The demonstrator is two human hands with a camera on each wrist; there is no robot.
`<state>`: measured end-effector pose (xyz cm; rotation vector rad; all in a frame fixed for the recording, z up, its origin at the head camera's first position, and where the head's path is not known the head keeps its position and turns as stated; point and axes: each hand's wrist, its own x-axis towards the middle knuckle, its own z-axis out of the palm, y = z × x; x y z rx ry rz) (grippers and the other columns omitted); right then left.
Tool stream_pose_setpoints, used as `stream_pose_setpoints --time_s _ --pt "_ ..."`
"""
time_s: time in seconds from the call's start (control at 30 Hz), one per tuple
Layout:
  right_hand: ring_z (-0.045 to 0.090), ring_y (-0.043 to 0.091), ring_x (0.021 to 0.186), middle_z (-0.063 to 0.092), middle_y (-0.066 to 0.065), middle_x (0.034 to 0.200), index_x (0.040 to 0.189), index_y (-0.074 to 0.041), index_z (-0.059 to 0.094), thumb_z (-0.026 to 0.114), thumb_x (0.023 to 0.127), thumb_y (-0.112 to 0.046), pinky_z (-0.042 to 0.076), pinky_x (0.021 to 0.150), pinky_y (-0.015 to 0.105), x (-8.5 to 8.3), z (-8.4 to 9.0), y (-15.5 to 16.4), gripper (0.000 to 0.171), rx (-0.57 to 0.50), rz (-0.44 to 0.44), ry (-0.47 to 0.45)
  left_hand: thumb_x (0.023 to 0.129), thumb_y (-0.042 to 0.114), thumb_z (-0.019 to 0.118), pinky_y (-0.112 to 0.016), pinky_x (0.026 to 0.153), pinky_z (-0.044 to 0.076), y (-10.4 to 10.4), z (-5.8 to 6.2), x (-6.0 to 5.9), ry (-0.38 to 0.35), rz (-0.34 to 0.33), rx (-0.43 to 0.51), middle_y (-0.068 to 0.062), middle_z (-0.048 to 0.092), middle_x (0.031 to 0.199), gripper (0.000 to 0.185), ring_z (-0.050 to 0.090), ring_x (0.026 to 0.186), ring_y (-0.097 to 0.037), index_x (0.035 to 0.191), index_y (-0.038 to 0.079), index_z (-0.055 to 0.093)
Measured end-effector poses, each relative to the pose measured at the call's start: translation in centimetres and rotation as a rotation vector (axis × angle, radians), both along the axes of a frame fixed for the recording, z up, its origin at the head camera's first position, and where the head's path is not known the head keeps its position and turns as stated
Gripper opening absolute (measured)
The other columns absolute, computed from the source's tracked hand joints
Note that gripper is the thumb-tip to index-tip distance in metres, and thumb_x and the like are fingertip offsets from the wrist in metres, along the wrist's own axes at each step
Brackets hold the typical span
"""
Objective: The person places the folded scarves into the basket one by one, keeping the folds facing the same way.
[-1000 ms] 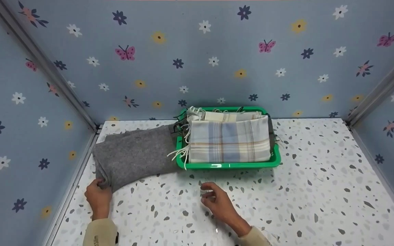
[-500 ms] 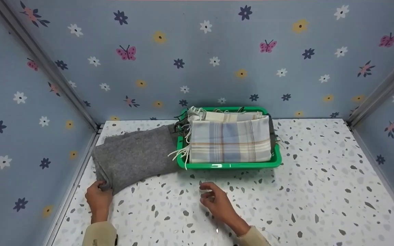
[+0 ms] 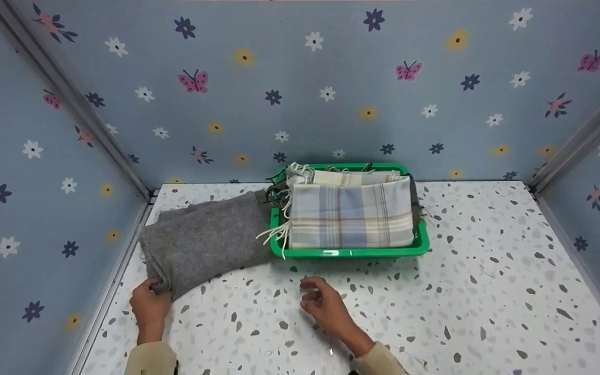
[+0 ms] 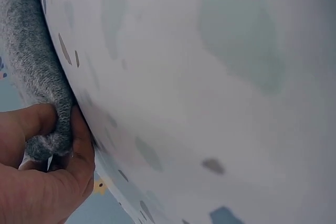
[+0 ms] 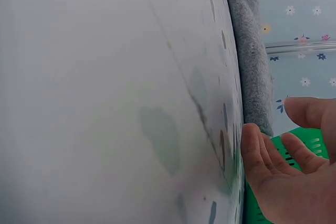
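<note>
A grey cloth (image 3: 207, 240) lies folded on the left part of the table (image 3: 487, 291), a thick, fuzzy, felt-like fabric of even mid-grey with no pattern. It forms a rough slanted rectangle: its far right edge lies against the left wall of a green basket (image 3: 349, 252), and its near left corner reaches toward the left wall of the booth. The near edge runs diagonally across the speckled table, and along the left side the stacked layers of the fold show as a soft, rounded ridge.

The left hand (image 3: 150, 304) grips that near left corner; in the left wrist view the thumb and curled fingers (image 4: 31, 121) pinch the rolled grey edge (image 4: 39, 77) just above the table surface. The right hand (image 3: 323, 304) hovers over the bare table just in front of the basket, holding nothing, its fingers loosely bent and spread; the right wrist view shows the open palm (image 5: 286, 182) with the cloth's edge and the basket beyond it.

The basket stands at the back middle of the table and holds folded cloths, the top one a plaid cloth (image 3: 351, 214) in pale blue, cream and tan, with white fringe hanging over the basket's left rim. The walls around are blue with flowers and butterflies.
</note>
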<state>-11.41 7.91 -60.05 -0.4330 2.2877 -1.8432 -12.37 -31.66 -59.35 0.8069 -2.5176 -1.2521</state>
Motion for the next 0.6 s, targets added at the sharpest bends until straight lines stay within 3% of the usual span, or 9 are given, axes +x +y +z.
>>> stream_pose_setpoints --time_s 0.27,0.6 --pt "0.069 0.04 0.113 0.063 0.026 0.134 0.14 0.005 0.057 0.068 0.098 0.005 0.058 0.094 0.04 -0.4 -0.2 -0.5 0.043 -0.023 -0.012 -0.032 0.09 -0.004 0.056 -0.065 0.083 0.048 -0.1 0.1 0.5 0.002 -0.036 -0.015 -0.043 0.06 0.127 0.04 0.059 0.108 -0.059 0.127 -0.018 0.062" --pt "0.07 0.038 0.109 0.065 0.024 0.13 0.136 0.004 0.061 0.068 0.096 0.004 0.058 0.091 0.037 -0.6 -0.2 -1.2 0.04 0.033 -0.047 0.008 0.089 -0.004 0.059 -0.067 0.088 0.049 -0.1 0.3 0.7 -0.011 -0.054 -0.022 -0.044 0.059 0.128 0.039 0.058 0.115 -0.062 0.124 -0.018 0.064"
